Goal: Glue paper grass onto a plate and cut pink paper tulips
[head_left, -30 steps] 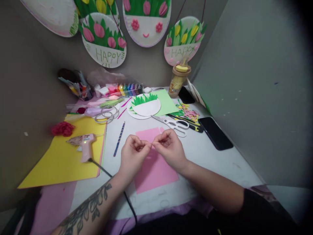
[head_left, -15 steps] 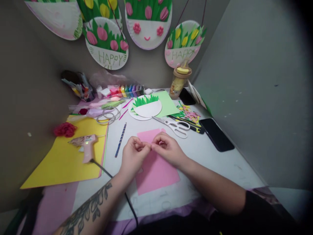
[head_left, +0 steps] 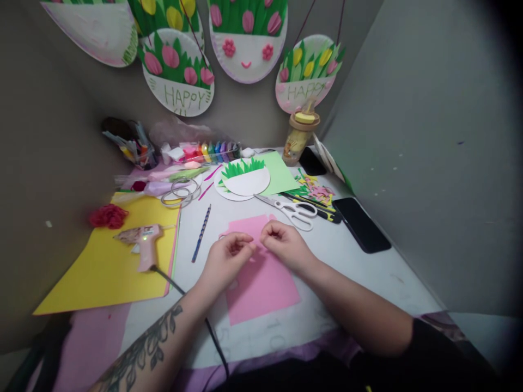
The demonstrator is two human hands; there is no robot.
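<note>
Fingers of my left hand and right hand, pinched together a moment ago, now sit apart, both curled. I cannot tell whether either holds anything above the pink sheet on the table.

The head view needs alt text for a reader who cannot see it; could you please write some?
Two bare hands, left hand and right hand, hover with curled fingers over a pink paper sheet on a craft table; scissors and a glue gun lie nearby.

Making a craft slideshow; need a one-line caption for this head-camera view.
Left hand and right hand curled above pink paper, scissors and glue gun nearby.
</note>
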